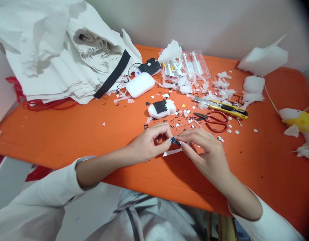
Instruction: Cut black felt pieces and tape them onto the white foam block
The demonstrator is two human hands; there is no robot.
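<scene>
My left hand and my right hand meet over the front middle of the orange table, fingertips pinched together. Whatever sits between them is too small and covered to make out. Dark polish shows on both thumbnails. Just below the fingertips lies a thin white strip. Beyond my left hand rests a white foam piece with a black patch across it. Red-handled scissors and a yellow box cutter lie past my right hand.
White sheets are heaped at the back left, with a black strip on them. A smooth white foam block and a clear case of markers stand behind. Scraps litter the middle. A yellow-and-white fish lies right.
</scene>
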